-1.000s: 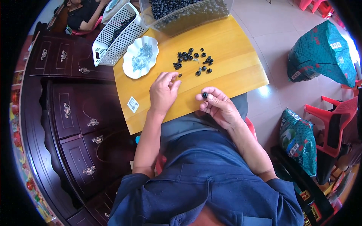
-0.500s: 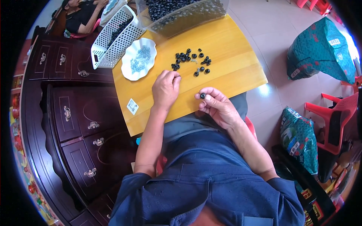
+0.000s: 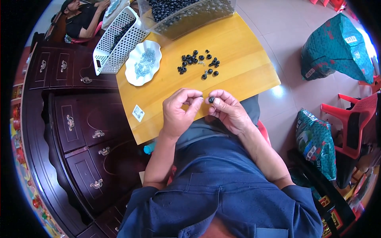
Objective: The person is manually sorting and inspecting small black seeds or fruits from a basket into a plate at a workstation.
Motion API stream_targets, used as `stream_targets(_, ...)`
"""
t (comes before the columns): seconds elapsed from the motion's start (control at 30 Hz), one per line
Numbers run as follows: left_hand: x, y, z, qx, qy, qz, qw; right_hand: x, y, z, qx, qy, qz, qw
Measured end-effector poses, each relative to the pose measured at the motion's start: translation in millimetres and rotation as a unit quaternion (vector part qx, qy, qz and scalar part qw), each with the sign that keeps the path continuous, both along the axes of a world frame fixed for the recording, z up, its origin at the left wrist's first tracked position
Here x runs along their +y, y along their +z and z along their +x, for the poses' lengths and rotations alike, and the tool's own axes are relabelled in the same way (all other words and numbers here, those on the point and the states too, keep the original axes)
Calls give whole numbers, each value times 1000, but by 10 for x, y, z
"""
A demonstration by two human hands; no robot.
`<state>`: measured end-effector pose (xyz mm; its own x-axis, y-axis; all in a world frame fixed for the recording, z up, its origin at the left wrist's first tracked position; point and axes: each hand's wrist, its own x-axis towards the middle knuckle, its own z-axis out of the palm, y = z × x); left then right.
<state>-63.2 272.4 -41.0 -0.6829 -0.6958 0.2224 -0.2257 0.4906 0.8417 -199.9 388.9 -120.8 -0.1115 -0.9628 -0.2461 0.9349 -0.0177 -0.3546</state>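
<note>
Over the table's near edge, my right hand (image 3: 231, 114) pinches a small round black part with a hole in it (image 3: 211, 100) between thumb and fingers. Close beside it, my left hand (image 3: 177, 114) has thumb and forefinger pressed together; a tiny dark piece (image 3: 201, 96) shows at its fingertips, too small to name. The two sets of fingertips nearly meet. Farther up the table lies a loose group of round black parts (image 3: 189, 59), with a few tiny clear bits (image 3: 201, 62) among them. A white scalloped dish (image 3: 131, 74) at the left holds many small clear pieces (image 3: 145, 63).
A transparent bin (image 3: 186, 29) full of black parts stands at the table's far edge, beside a white perforated basket (image 3: 104, 59). Dark wooden drawers (image 3: 75, 107) flank the left. Green bags (image 3: 327, 51) and a red chair (image 3: 351, 123) are at right. Another person (image 3: 79, 23) sits far left.
My left hand has come back from beside the black parts to my right hand, now with a tiny dark piece in its fingertips. My right hand keeps its hold with little movement.
</note>
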Motion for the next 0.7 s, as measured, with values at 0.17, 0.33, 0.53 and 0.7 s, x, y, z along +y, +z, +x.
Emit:
stream_targets(0.17, 58, -16, 8, -3, -31, -23, 999, -18, -89, 79, 12, 12, 8, 1000)
stream_targets(0.33, 60, -24, 2, 12, -31, -42, 999, 20, -42, 31, -4, 5, -15, 1000)
stream_targets(0.53, 46, -29, 30, 15, -54, -67, 996, 3, -95, 36, -3, 16, -16, 1000)
stream_targets(0.7, 77, -53, 26, 3, -48, -62, 997, 11, -80, 42, -23, 12, -32, 999)
